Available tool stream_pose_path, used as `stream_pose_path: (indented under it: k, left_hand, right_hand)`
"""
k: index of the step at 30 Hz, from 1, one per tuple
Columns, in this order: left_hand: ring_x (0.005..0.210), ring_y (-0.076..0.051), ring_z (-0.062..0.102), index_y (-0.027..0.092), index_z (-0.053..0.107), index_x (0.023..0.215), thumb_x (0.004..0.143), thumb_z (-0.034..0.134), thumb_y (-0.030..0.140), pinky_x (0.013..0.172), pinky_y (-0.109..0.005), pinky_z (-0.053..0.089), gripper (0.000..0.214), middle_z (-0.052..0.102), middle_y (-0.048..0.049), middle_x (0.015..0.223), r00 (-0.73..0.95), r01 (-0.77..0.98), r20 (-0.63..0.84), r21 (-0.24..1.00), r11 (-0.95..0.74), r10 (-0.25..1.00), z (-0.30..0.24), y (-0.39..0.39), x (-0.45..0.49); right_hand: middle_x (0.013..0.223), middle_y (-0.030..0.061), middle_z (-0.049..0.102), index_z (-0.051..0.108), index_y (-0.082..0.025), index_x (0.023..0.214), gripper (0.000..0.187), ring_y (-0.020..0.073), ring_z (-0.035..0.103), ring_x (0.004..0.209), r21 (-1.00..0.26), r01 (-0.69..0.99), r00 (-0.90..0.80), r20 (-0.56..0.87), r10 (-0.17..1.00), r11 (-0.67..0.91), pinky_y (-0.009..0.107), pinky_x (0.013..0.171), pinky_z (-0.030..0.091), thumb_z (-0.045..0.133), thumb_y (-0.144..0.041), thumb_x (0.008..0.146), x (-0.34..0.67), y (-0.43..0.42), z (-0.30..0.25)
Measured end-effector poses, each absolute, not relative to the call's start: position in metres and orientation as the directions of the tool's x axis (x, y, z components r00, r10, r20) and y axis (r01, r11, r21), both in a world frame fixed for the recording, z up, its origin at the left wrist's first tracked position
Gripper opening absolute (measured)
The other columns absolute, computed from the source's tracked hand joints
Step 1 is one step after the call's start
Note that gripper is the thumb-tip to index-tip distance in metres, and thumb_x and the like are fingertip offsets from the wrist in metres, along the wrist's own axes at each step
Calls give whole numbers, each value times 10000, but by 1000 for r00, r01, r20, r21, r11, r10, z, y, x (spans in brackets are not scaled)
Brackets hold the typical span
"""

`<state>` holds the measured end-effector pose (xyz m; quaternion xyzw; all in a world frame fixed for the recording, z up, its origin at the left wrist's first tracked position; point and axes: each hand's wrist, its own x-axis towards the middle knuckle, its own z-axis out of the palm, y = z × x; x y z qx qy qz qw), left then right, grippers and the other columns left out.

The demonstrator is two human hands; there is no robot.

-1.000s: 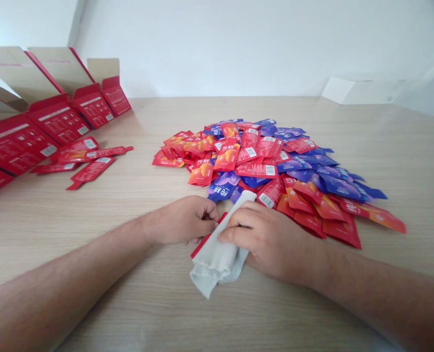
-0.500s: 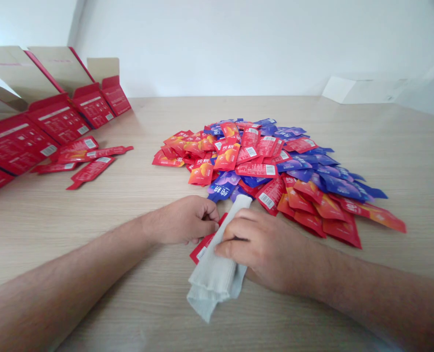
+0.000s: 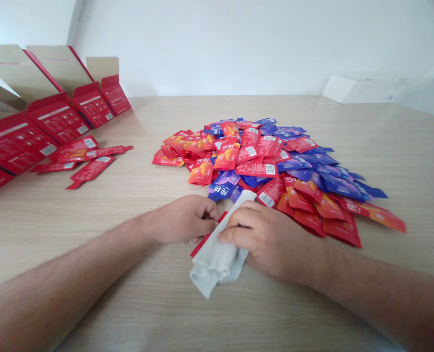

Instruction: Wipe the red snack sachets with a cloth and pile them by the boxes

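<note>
My right hand point(image 3: 266, 239) presses a folded pale grey cloth point(image 3: 215, 261) down on a red sachet point(image 3: 206, 238) that lies on the wooden table point(image 3: 136, 293). Only the sachet's red edge shows beside the cloth. My left hand point(image 3: 183, 220) is closed, its fingertips pinching that sachet's upper end. Just beyond both hands lies a big heap of red, orange and blue sachets point(image 3: 271, 166).
Several open red cartons point(image 3: 36, 127) stand at the far left, with a few loose red sachets point(image 3: 82, 161) in front of them. A white box point(image 3: 363, 90) sits at the back right by the wall.
My right hand drew the cloth toward me along the sachet, baring its label end, then pushed it back up to where it was. My left hand stayed put.
</note>
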<state>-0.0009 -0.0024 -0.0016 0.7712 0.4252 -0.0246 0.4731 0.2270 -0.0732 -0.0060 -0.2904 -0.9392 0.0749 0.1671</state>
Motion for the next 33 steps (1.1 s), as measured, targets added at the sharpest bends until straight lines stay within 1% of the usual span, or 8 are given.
stream_pose_path:
  k: [2,6,12,16,21,26,31,33]
  left_hand:
    - [487,-107,556,216,628,855,832,557,288,434,-189,337,104,585,65,549,634,681,-437,707,-192,638,-2,-3,-1]
    - [492,-111,562,215,628,848,821,572,303,436,-190,341,107,584,61,550,620,691,-447,701,-179,644,-1,-3,0]
    - [494,-114,562,217,635,862,828,573,309,429,-190,343,116,584,60,557,625,685,-446,707,-176,641,0,-3,0]
    - [492,-113,562,215,624,833,824,581,307,435,-188,351,101,583,59,545,624,686,-444,705,-179,643,0,-3,0]
    - [473,-108,533,214,628,846,826,580,318,426,-189,347,116,573,63,541,620,688,-447,704,-174,644,1,-3,0]
    - [488,-111,558,218,625,835,841,558,297,430,-185,363,104,588,59,548,640,679,-439,707,-197,630,-1,-1,-1]
    - [486,-115,564,223,628,870,850,546,302,416,-188,365,116,590,63,563,632,687,-447,701,-191,633,-2,-2,-1]
    - [489,-115,565,221,626,858,845,550,295,418,-187,361,107,588,62,559,637,684,-441,702,-199,632,-1,-2,-1]
  right_hand:
    - [1043,91,678,730,-175,1152,231,255,570,997,-239,530,-766,277,580,814,407,877,497,674,-166,928,227,-74,-6]
    - [1034,79,693,730,-193,1162,211,253,580,1028,-226,453,-837,225,499,862,421,935,487,622,-190,980,227,-74,-4]
    - [1062,88,680,725,-174,1154,235,261,574,1016,-236,525,-774,268,574,818,408,898,495,674,-156,925,227,-74,-5]
    - [1042,76,691,725,-196,1168,215,255,581,1032,-231,450,-842,214,496,863,422,939,486,619,-194,981,227,-74,-3]
    - [1055,89,680,729,-172,1119,207,259,573,1013,-243,529,-767,274,580,813,409,895,495,669,-151,922,228,-72,-6]
    - [1033,75,694,731,-198,1133,192,249,584,1034,-228,450,-842,216,495,864,413,942,484,622,-186,975,227,-72,-5]
    - [1055,90,680,731,-169,1128,228,256,574,1004,-241,531,-765,278,581,813,408,879,495,677,-138,908,228,-72,-6]
    - [1040,90,686,731,-179,1151,227,258,577,1009,-234,517,-785,254,565,824,414,888,495,660,-163,937,227,-73,-4]
